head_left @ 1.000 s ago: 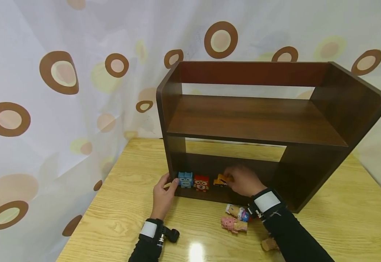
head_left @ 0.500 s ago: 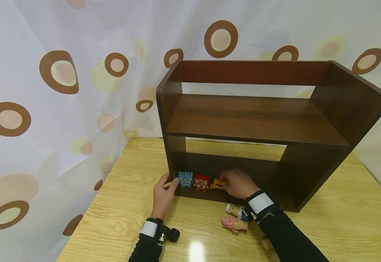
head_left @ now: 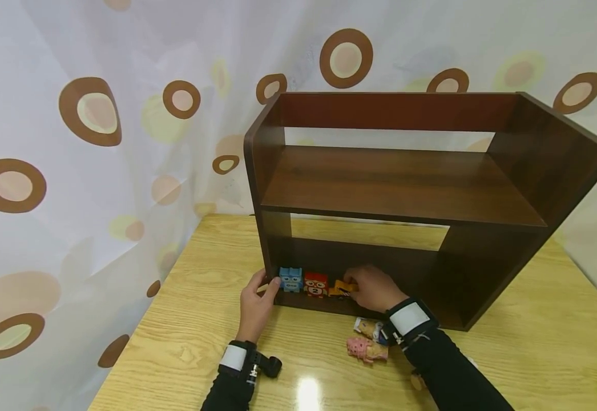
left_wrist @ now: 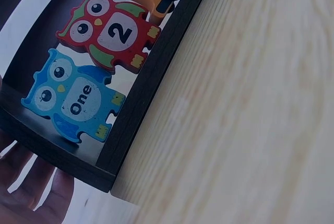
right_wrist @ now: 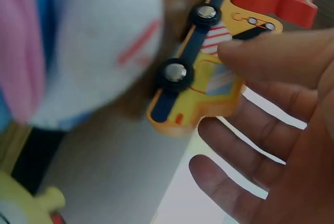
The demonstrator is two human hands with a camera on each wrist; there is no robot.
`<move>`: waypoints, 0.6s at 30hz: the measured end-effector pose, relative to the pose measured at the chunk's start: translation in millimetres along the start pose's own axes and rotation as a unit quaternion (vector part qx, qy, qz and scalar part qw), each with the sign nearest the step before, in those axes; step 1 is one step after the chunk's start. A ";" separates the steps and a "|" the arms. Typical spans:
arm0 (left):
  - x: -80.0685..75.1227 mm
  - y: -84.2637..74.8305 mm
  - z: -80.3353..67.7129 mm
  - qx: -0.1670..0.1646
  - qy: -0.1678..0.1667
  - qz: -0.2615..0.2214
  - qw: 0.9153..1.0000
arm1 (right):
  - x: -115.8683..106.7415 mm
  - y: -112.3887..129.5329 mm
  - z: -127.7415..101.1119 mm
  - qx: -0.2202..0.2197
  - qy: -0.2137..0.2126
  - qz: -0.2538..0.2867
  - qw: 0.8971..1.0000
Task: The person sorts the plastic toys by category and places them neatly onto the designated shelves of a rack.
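My right hand pinches a yellow wooden toy truck with black wheels, thumb on its front face. The truck is upright on the lower board of a dark brown shelf, close beside a red owl block marked 2. To the left of that stands a blue owl block marked One, near the side panel. My left hand holds the front edge of the shelf's left side panel, fingers along its outer face. The truck's right end is hidden behind my right hand in the head view.
On the table before the shelf lie a pink figure and another small figure, partly under my right wrist. A tan piece shows beside my right sleeve. The shelf's upper board overhangs the lower one.
My right hand has slid the toy truck left along the lower board, up beside the red owl block. My left hand stays at the side panel.
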State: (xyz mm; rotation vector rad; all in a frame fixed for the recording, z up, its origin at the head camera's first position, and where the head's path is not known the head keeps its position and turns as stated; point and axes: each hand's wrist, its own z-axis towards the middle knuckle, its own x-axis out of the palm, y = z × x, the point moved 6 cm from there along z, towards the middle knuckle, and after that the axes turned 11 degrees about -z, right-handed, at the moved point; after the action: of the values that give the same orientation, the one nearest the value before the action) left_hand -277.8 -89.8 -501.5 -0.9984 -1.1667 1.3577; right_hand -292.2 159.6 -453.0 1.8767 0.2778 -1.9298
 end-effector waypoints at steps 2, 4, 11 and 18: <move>0.0 0.0 0.3 0.000 0.000 -0.003 1.000 | -3.6 -0.7 -1.5 -0.008 -0.009 -0.001 1.000; 0.0 -0.6 0.3 0.002 0.000 0.002 1.000 | -9.9 -1.2 -3.7 -0.018 -0.018 -0.004 1.000; 0.6 -0.6 0.3 0.003 -0.001 0.017 1.000 | -38.7 -7.9 -14.2 -0.013 -0.039 0.009 0.999; 0.3 0.2 -0.2 -0.006 -0.001 0.016 1.000 | -71.7 -8.4 -32.3 -0.022 -0.090 -0.016 0.996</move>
State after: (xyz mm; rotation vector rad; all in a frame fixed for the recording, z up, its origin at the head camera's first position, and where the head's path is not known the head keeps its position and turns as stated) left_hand -277.6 -89.5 -501.8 -1.0279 -1.1660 1.3801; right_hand -267.5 192.9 -385.7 1.6668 0.2927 -2.0800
